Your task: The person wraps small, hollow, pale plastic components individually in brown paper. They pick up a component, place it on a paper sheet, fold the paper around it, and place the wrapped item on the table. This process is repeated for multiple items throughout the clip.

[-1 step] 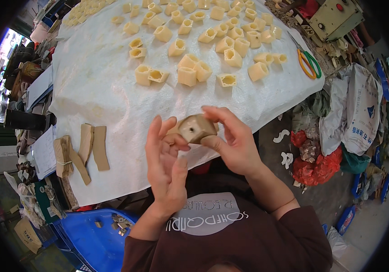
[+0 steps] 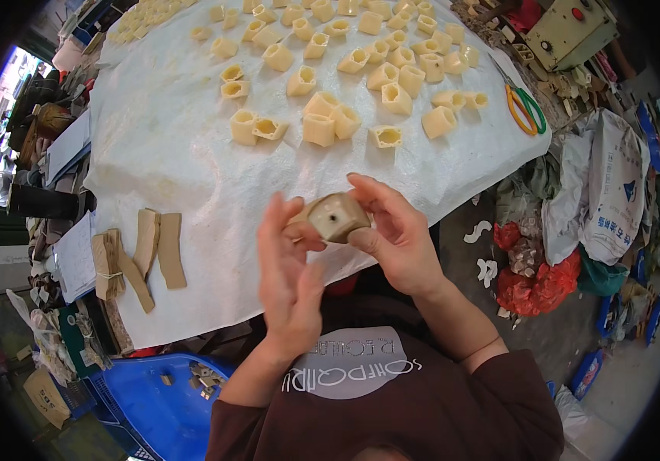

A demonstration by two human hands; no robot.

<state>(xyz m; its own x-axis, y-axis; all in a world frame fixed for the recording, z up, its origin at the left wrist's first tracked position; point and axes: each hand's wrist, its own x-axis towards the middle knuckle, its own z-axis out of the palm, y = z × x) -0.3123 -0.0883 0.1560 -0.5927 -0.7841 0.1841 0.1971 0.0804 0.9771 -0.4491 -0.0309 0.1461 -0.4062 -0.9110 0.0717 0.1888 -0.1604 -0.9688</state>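
Right hand (image 2: 401, 247) grips a glossy, tan-brown, faceted block with a small dark hole (image 2: 335, 218) between thumb and fingers, holding it up in front of the left hand (image 2: 290, 288). That left hand is opened, its fingers blurred and partly curled beside the block's left end; whether they touch it I cannot tell. Below the block spreads a white-cloth-covered counter (image 2: 192, 169), with pale yellow, hollow, angular pieces (image 2: 439, 121) beyond both hands and flat, tan strips (image 2: 170, 253) left of the left hand. The step in hand looks like handling this single block; a next move seems to call for a steady right pinch and left fingertips placed clear of the hole.
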